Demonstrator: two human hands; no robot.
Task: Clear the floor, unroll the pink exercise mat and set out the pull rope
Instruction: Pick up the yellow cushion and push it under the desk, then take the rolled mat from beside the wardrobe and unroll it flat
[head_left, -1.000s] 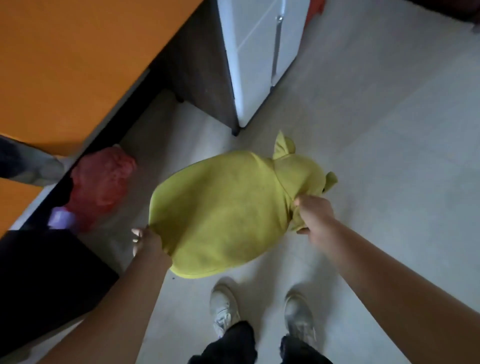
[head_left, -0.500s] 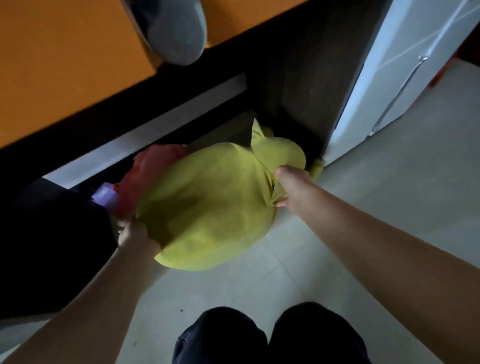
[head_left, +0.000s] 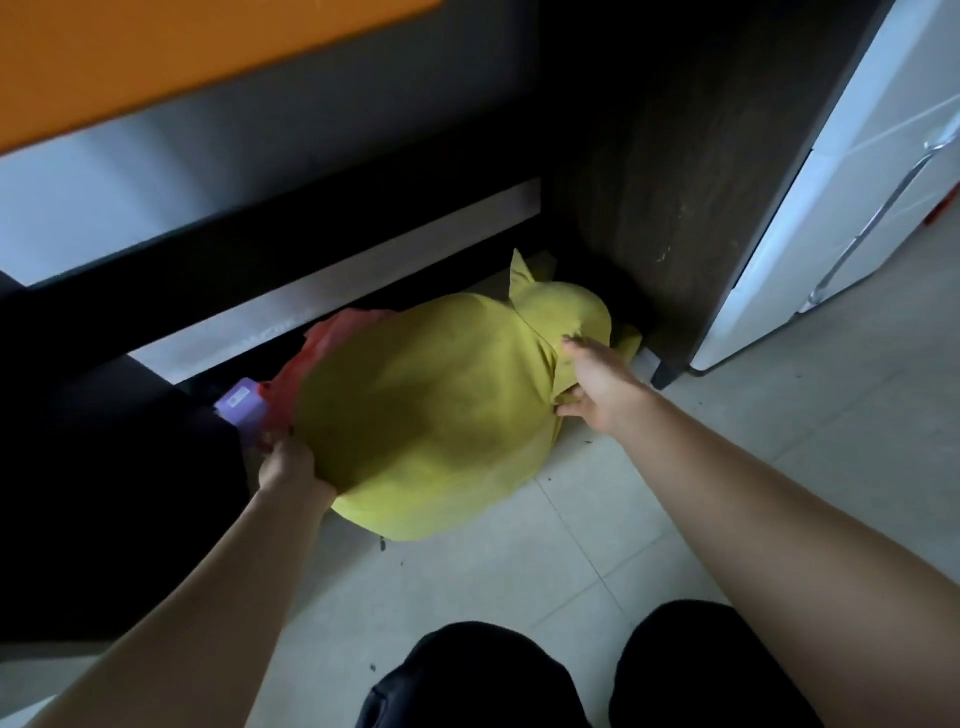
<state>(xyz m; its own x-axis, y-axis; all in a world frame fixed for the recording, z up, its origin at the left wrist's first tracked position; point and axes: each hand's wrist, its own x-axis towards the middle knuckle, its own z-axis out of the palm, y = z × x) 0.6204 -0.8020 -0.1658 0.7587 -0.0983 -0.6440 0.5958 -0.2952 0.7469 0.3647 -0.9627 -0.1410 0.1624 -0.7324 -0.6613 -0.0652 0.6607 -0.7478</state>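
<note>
Two hands on a yellow bundle at the desk's foot.

Tiled floor, then desk, then the bundle lying on the tiles against a red bag. Left hand clutches its near-left edge; right hand rests loosely open at its tied neck. Purple box beside the bag.

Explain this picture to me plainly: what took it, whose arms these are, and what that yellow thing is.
A camera worn on a person's head took it, looking down, so the arms are the wearer's own. Both hands are bare. The left hand grips the near edge of a stuffed yellow cloth bundle; the right hand lies open against its knotted top. The bundle sits on the tiled floor, partly under an orange-topped desk, against a red bag and a purple item. A white cabinet stands right.
</note>
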